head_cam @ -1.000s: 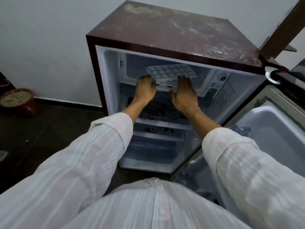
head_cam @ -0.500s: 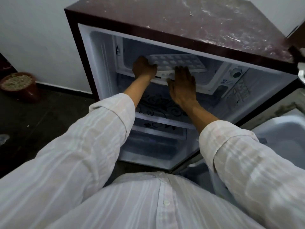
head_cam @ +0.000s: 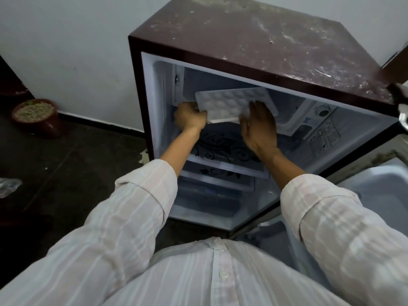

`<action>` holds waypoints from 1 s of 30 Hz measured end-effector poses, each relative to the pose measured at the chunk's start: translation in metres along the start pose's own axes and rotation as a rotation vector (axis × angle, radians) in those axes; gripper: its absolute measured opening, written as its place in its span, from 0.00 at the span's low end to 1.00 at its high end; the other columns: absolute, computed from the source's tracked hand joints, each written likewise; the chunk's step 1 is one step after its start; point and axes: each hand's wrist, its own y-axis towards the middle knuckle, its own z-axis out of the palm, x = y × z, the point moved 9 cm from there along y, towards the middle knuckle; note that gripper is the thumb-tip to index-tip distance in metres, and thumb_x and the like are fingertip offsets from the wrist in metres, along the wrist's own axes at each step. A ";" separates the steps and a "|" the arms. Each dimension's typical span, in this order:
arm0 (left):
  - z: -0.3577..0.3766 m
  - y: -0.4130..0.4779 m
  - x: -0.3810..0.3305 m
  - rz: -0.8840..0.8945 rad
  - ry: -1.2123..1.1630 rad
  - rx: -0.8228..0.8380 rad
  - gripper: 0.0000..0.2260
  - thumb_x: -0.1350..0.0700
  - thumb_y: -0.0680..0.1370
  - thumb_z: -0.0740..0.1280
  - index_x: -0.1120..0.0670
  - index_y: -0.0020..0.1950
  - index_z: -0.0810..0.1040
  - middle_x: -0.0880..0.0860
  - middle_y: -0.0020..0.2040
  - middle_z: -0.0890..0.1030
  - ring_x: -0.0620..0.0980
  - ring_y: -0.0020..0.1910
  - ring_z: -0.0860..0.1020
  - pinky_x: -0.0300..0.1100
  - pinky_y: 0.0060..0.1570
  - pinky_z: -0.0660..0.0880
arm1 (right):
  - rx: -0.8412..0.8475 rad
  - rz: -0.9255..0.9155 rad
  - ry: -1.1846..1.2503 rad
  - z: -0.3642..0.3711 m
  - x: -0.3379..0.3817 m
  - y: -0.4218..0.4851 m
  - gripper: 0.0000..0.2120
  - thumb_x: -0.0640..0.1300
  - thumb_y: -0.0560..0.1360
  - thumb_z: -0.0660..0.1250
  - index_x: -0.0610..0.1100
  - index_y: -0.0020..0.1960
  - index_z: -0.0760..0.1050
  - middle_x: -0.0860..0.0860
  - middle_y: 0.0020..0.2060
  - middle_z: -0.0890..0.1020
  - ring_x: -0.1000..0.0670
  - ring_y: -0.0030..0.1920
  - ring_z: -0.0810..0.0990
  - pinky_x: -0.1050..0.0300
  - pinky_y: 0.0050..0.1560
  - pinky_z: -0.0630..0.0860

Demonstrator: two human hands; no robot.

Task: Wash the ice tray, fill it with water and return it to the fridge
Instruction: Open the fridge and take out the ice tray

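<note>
The left hand's point(head_cam: 191, 117) fingertips were hidden under the tray, and whether its cups held water could not be made out; the open fridge door point(head_cam: 375, 191) was cut off at the right. The white plastic ice tray point(head_cam: 229, 102), dimpled with rows of round cups, sat skewed at the mouth of the freezer box at the top of the dark maroon fridge point(head_cam: 254, 40). The left hand curled round its near left corner, while the right hand point(head_cam: 259, 127) lay nearly flat, fingers straight against its near right end. Half a second before, the tray had lain squarer to the opening.
</note>
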 end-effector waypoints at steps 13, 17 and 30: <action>-0.134 -0.106 0.071 -0.096 -0.034 0.008 0.17 0.66 0.75 0.70 0.59 0.63 0.81 0.51 0.51 0.85 0.46 0.46 0.82 0.42 0.50 0.81 | -0.054 0.252 0.244 -0.013 0.031 -0.113 0.26 0.54 0.81 0.57 0.41 0.74 0.64 0.40 0.67 0.72 0.39 0.63 0.73 0.48 0.58 0.72; -0.210 -0.136 0.125 -0.161 0.001 -0.027 0.18 0.63 0.73 0.73 0.56 0.63 0.81 0.52 0.52 0.87 0.47 0.49 0.85 0.49 0.53 0.83 | 0.056 0.209 0.434 0.009 0.082 -0.165 0.24 0.52 0.81 0.60 0.38 0.71 0.69 0.40 0.63 0.77 0.43 0.62 0.74 0.60 0.58 0.68; -0.346 -0.224 0.223 -0.390 -0.123 -0.257 0.13 0.61 0.79 0.70 0.58 0.64 0.81 0.55 0.60 0.83 0.47 0.50 0.85 0.36 0.39 0.82 | 0.285 0.343 0.764 0.075 0.179 -0.235 0.16 0.45 0.75 0.71 0.43 0.62 0.78 0.52 0.49 0.82 0.63 0.43 0.79 0.69 0.46 0.78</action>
